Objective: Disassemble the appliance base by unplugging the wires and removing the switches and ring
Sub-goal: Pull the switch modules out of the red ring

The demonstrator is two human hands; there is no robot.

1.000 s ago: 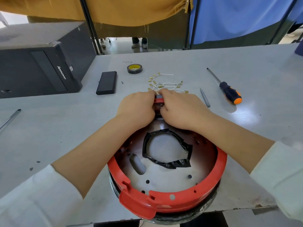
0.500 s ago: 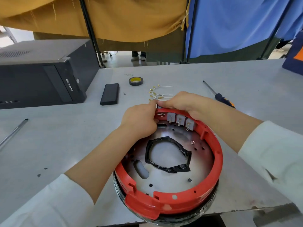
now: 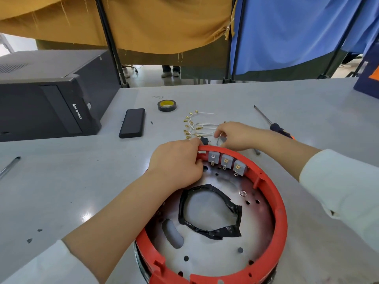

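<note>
Appliance base (image 3: 215,253) sits at near edge of grey table (image 3: 61,181), open side up, red ring (image 3: 281,212) seated round its rim. My left hand (image 3: 176,167) grips the ring's far-left section, fingers curled over the rim w/ thumb side toward the inside. Three grey switches (image 3: 225,161) are mounted in a row on the ring's inner wall just right of that hand, brass terminals bare, no wires on them. My right hand (image 3: 235,136) is beyond the ring, above the table, fingers bent and pinching a small grey part (image 3: 221,140), prob. a removed switch, though the view is too blurred to confirm. A small black switch (image 3: 205,140) lies on the table between the two hands. Unplugged white wires (image 3: 196,126) w/ brass connectors lie in a loose cluster just past it. Black tape loop (image 3: 209,214) lies on the base's metal plate. Further out: tape roll (image 3: 166,105), black flat box (image 3: 132,123), screwdriver (image 3: 272,125) right, PC case (image 3: 47,93) left.
</note>
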